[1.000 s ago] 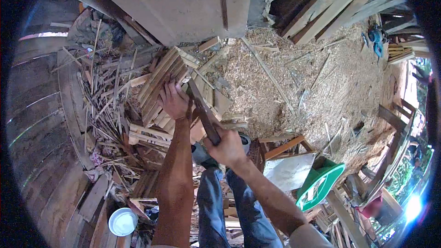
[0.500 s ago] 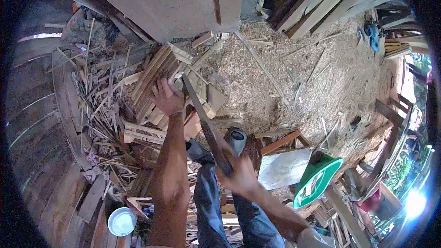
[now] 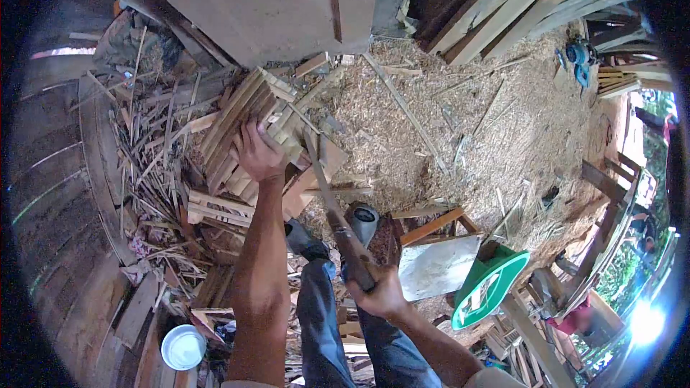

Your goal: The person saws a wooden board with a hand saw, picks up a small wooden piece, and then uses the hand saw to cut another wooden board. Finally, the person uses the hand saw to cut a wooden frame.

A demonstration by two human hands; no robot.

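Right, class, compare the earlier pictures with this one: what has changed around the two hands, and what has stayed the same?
The right hand has drawn back toward the body and a little to the right, pulling the long tool with it. Its grip has not let go, and nothing new was taken hold of. The left hand stays on the stacked wood strips, and the green container sits where it was.

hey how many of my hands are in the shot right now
2: the left hand on the stacked wood, the right hand lower down, gripping the long tool.
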